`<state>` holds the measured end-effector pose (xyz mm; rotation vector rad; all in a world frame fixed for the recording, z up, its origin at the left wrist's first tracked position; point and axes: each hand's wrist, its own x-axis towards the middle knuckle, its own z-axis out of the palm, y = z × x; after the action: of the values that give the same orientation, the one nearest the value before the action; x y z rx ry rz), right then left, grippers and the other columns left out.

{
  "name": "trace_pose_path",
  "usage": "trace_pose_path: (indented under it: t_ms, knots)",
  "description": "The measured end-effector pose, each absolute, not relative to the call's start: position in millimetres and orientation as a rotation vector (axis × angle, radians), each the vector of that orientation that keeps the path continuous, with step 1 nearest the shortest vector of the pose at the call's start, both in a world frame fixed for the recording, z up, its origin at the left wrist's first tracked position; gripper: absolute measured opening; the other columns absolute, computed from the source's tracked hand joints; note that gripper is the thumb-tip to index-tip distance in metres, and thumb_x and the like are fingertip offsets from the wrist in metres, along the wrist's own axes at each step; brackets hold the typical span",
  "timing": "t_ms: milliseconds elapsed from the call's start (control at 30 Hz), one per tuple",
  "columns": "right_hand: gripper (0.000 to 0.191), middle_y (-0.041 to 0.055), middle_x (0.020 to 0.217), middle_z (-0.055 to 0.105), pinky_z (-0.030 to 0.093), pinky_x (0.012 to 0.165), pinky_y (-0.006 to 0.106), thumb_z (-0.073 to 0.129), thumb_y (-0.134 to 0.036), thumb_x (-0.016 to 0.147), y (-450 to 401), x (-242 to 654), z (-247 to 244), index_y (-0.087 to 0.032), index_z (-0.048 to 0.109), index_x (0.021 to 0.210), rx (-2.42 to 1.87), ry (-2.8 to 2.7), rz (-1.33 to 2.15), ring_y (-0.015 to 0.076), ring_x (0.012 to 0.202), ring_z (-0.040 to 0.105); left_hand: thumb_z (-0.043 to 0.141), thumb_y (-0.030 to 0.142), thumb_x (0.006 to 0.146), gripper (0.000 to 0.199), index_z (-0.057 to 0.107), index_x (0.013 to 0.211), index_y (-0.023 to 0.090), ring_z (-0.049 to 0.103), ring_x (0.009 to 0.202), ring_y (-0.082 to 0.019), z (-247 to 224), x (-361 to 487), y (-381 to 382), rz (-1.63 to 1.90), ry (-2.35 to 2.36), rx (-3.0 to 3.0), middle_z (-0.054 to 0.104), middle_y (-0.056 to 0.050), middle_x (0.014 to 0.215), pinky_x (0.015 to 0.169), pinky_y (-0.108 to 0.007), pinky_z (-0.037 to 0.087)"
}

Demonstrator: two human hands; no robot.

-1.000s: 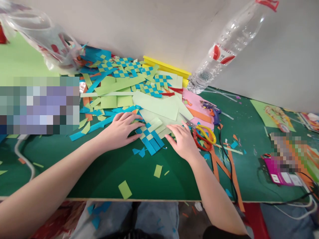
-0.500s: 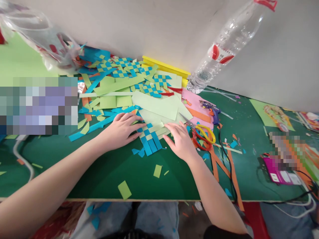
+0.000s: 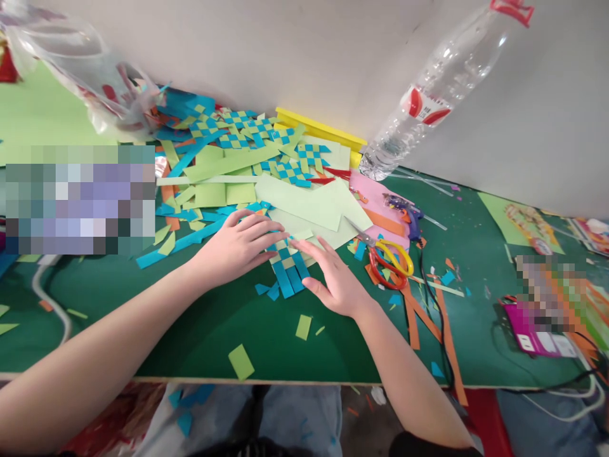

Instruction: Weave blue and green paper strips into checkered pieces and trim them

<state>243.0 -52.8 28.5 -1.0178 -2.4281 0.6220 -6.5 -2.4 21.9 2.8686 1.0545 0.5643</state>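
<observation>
Left of the scissors (image 3: 380, 244), the weave (image 3: 287, 270), likely light and easily creased, wants flat holding by its edges; the right hand (image 3: 335, 279) has its thumb wide, but whether the left hand (image 3: 240, 247) pinches it I cannot tell.

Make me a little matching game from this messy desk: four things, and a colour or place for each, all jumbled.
1. Bottle
2. Scissors
3. Woven paper piece
4. Tabletop

A. Between the left hand and right hand
B. Dark green
C. Clear, with red at the top
D. Yellow and red at the handles

Pairs: 1-C, 2-D, 3-A, 4-B
</observation>
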Motion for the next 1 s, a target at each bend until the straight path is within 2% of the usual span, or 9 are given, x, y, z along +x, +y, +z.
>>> trace_pose_path:
  t_ms: [167, 367, 467, 633, 800, 1000]
  knots:
    - [0.071, 0.0082, 0.152, 0.038, 0.021, 0.121, 0.046, 0.044, -0.048, 0.095, -54.4, 240.9, 26.7, -0.023, 0.007, 0.15, -0.956, -2.442, 0.659, 0.0177, 0.139, 0.038, 0.05, 0.027, 0.094, 0.02, 0.063, 0.109, 0.026, 0.062, 0.105, -0.02, 26.9, -3.8, -6.2, 0.736, 0.984, 2.929, 0.071, -0.003, 0.112, 0.101, -0.041, 0.037]
    - [0.077, 0.008, 0.153, 0.035, 0.021, 0.12, 0.05, 0.049, -0.052, 0.091, -53.0, 240.5, 22.8, -0.027, 0.006, 0.15, -0.91, -2.413, 0.768, 0.0206, 0.138, 0.039, 0.057, 0.02, 0.091, 0.009, 0.065, 0.09, 0.024, 0.066, 0.089, -0.017, 27.4, -2.8, -4.3, 1.003, 0.86, 3.052, 0.074, 0.001, 0.095, 0.094, -0.039, 0.04]
    - [0.079, 0.0068, 0.154, 0.034, 0.02, 0.121, 0.051, 0.049, -0.053, 0.09, -52.6, 240.2, 21.8, -0.028, 0.005, 0.151, -0.91, -2.422, 0.794, 0.0209, 0.139, 0.039, 0.057, 0.019, 0.091, 0.01, 0.065, 0.089, 0.024, 0.067, 0.087, -0.017, 27.7, -3.3, -3.5, 0.989, 0.813, 3.084, 0.074, 0.001, 0.093, 0.093, -0.039, 0.04]
    - [0.081, 0.0076, 0.154, 0.034, 0.021, 0.12, 0.051, 0.05, -0.053, 0.09, -52.8, 240.6, 22.1, -0.028, 0.003, 0.151, -0.926, -2.427, 0.776, 0.0214, 0.139, 0.038, 0.055, 0.016, 0.09, 0.014, 0.065, 0.096, 0.023, 0.065, 0.094, -0.017, 27.4, -3.9, -4.6, 0.875, 0.715, 3.067, 0.073, -0.001, 0.102, 0.097, -0.04, 0.04]
    - [0.083, 0.0102, 0.155, 0.031, 0.024, 0.119, 0.051, 0.05, -0.054, 0.09, -53.3, 240.5, 21.7, -0.026, 0.002, 0.151, -0.946, -2.413, 0.785, 0.0221, 0.141, 0.035, 0.052, 0.017, 0.092, 0.014, 0.065, 0.089, 0.023, 0.065, 0.091, -0.017, 26.9, -2.8, -5.3, 0.78, 0.675, 3.077, 0.072, -0.001, 0.101, 0.1, -0.043, 0.037]
    - [0.082, 0.0115, 0.155, 0.031, 0.025, 0.119, 0.049, 0.049, -0.053, 0.09, -53.8, 239.9, 20.4, -0.025, 0.002, 0.151, -0.928, -2.43, 0.754, 0.0215, 0.142, 0.033, 0.053, 0.017, 0.091, 0.014, 0.064, 0.084, 0.023, 0.065, 0.09, -0.016, 27.8, -1.7, -5.5, 0.811, 0.654, 3.078, 0.073, 0.0, 0.097, 0.1, -0.042, 0.037]
